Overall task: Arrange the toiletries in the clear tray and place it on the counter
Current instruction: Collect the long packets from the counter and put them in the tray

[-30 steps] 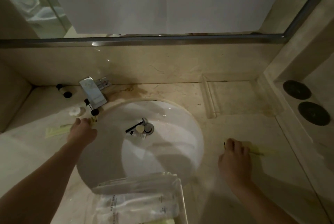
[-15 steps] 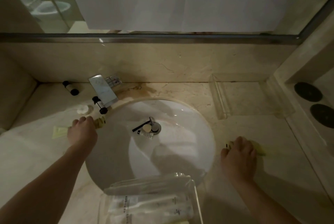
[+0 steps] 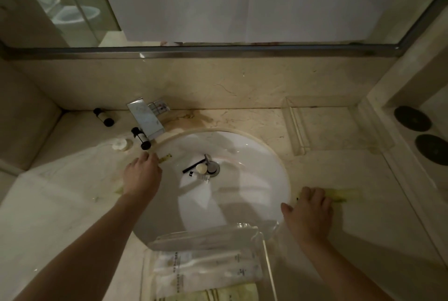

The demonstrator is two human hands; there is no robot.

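Note:
The clear tray [image 3: 264, 247] stands at the near edge of the counter, with several white sachets [image 3: 206, 269] and a yellow striped packet [image 3: 218, 294] lying in it. My left hand [image 3: 141, 175] hovers at the basin's left rim, closed on a thin yellow packet [image 3: 165, 157] whose end pokes out past my fingers. My right hand [image 3: 311, 211] rests on the counter right of the basin, fingers curled over a second yellow-green packet [image 3: 341, 196] that sticks out to the right. A small white tube [image 3: 201, 176], a round soap [image 3: 201, 168] and a black stick [image 3: 193, 165] lie by the basin's drain.
The chrome faucet [image 3: 145, 118] sits behind the white basin [image 3: 254, 162]. Two black-capped bottles [image 3: 103, 117] [image 3: 140, 138] and a white round item [image 3: 120, 144] lie to its left. A second clear tray [image 3: 294, 128] stands at the back right, with two black discs [image 3: 412, 118] beyond it.
My left hand has closed on the yellow packet and shifted right toward the basin rim. My right hand has curled over the other packet and drawn back toward the tray.

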